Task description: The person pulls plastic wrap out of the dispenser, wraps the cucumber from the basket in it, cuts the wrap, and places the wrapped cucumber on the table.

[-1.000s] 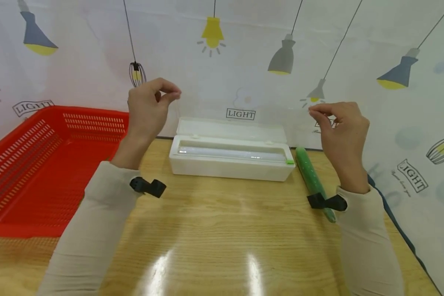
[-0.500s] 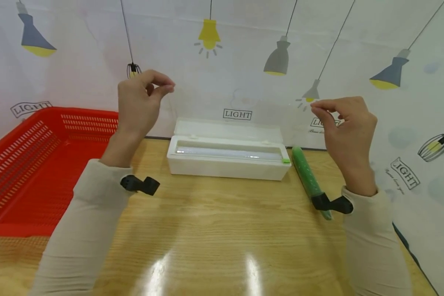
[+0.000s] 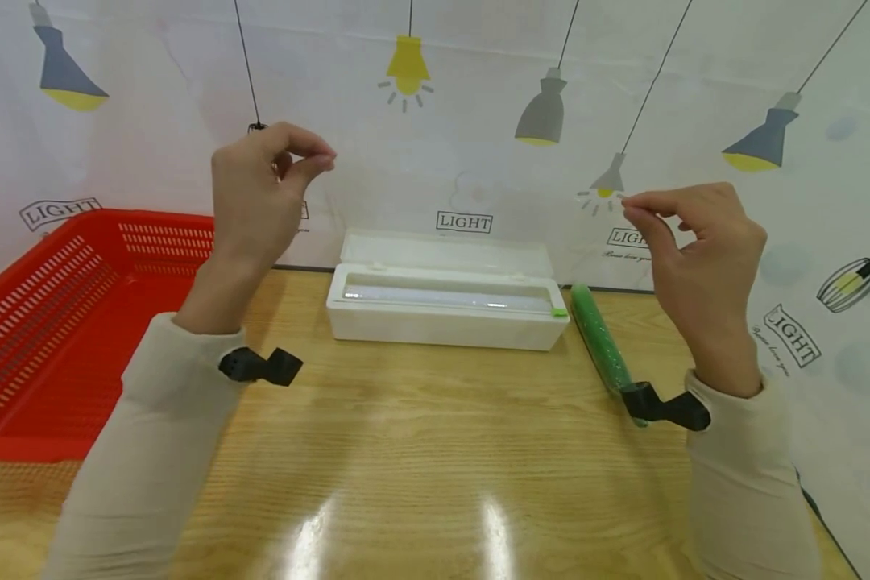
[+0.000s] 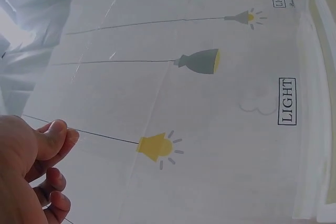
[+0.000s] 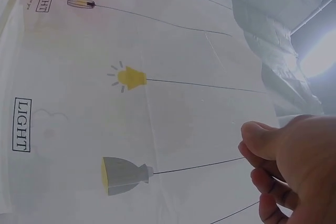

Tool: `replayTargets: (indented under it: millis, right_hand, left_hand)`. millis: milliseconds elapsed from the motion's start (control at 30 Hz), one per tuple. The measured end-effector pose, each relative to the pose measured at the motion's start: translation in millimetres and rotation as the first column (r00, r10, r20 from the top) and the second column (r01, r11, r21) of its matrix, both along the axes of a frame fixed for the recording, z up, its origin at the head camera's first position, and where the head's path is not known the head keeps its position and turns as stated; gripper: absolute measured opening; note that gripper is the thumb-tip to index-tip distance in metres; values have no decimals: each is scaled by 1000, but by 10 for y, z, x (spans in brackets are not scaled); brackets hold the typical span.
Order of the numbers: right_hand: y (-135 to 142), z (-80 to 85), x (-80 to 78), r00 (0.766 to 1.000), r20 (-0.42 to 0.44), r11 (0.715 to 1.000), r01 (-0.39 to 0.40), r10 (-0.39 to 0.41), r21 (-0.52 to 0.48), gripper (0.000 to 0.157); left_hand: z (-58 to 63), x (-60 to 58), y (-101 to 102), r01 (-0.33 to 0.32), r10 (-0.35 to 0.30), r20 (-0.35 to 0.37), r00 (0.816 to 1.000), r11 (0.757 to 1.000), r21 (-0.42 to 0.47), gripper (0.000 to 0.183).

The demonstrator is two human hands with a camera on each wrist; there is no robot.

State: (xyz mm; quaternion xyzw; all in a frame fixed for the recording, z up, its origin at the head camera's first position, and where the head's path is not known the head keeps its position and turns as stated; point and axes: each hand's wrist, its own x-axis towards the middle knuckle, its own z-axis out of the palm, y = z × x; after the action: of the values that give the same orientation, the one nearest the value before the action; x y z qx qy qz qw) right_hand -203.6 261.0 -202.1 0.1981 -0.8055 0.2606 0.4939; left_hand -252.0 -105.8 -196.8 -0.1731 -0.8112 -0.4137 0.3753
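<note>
Both hands are raised above the table, thumb and fingers pinched. My left hand (image 3: 254,197) and my right hand (image 3: 706,270) hold the corners of a sheet of clear plastic wrap, so transparent that only faint glints and creases show on the plastic wrap (image 4: 112,56) in the wrist views. Below and behind it sits a white plastic wrap dispenser (image 3: 445,329), its lid (image 3: 445,251) raised, a roll (image 3: 442,298) inside and a green slider (image 3: 559,312) at the right end. A green cucumber (image 3: 598,334) lies right of the dispenser, its near end partly covered by the right wrist's camera mount.
A red plastic basket (image 3: 65,447) stands on the left, partly behind the left arm. The wooden table (image 3: 420,443) ends at a wall covering (image 3: 471,121) printed with lamps, which also runs along the right side.
The hands have moved farther apart, left hand to the left and slightly up, right hand to the right. The pinch stays the same. The dispenser, cucumber and basket have stayed in place.
</note>
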Motion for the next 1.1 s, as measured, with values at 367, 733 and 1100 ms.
replayTargets:
  millis: [367, 733, 1100]
  right_hand:
    - [94, -123, 322, 998, 53, 996, -45, 42, 71, 9]
    - [158, -279, 726, 948, 173, 936, -299, 268, 186, 48]
    - [295, -560, 891, 801, 332, 802, -571, 498, 174, 30]
  left_hand:
    - [-200, 316, -114, 113, -122, -143, 982, 991, -71, 6]
    - [-522, 755, -247, 320, -335, -142, 932, 940, -115, 27]
    - [-948, 970, -375, 598, -603, -107, 790, 797, -83, 23]
